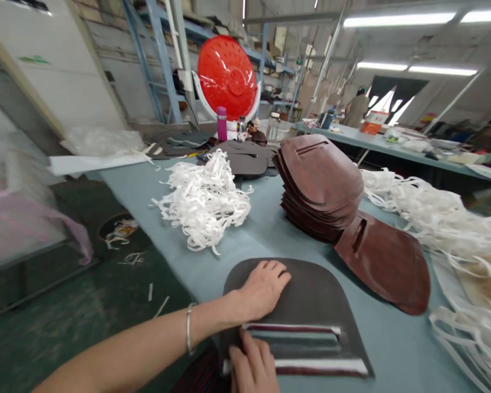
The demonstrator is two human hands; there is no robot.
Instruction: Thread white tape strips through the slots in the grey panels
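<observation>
Closest to the lens, a bare forearm (126,338) wearing a thin silver bangle (187,327) crossed the lower left of the frame to the left hand (264,289). That hand lay flat and open, palm down with its fingers together, holding nothing and resting on a matte dark grey panel (311,295). The right hand (251,363) sat at the bottom edge of the frame, its fingers curled at the left end of a straight slot (294,341) in the same panel; whether they had hold of anything could not be told. Both hands touched this one panel, which had a smoothly rounded top edge. Two narrow bands (290,328) of white and maroon lined the long sides of the slot.

To the right, a single slotted brown panel (384,262) with a smooth, leathery sheen lay on the blue-grey table (188,278), overlapping the foot of a stack (319,185) of similar pieces, too tightly layered to count. Two tangled heaps of thin white strips lay on either side of that stack: one (204,199) at centre, one (433,218) along the right edge. Farther up the frame stood a pile of grey cloth (241,158), a purple bottle (221,123) and a round red perforated lid (227,76).
</observation>
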